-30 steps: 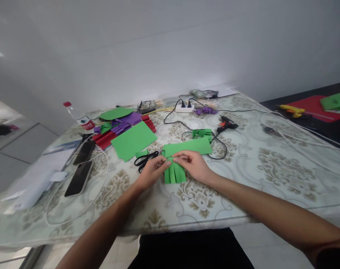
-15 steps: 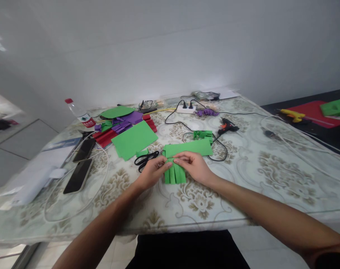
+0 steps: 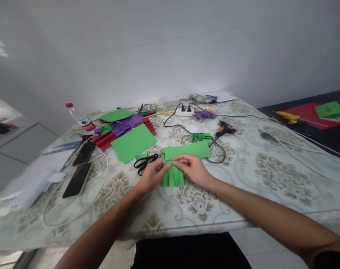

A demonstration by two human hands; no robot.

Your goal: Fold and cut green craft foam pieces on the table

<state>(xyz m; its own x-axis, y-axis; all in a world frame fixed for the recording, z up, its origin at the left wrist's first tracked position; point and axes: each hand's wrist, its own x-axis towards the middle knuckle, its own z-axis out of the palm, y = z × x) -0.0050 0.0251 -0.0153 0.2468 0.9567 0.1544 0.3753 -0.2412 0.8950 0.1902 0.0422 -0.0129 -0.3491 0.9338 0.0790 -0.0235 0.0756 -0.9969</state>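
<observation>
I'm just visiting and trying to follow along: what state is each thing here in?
Left hand: pinching the fringed green piece
Right hand: pinching the same piece
Fringed green piece: cut into strips at its near end
Green strip: lying flat
Scissors: lying down, blades mostly hidden
Bottle: capped
Power strip: two plugs in
Black glue gun: lying on its side
Nearer phone: screen dark
Farther phone: screen dark
</observation>
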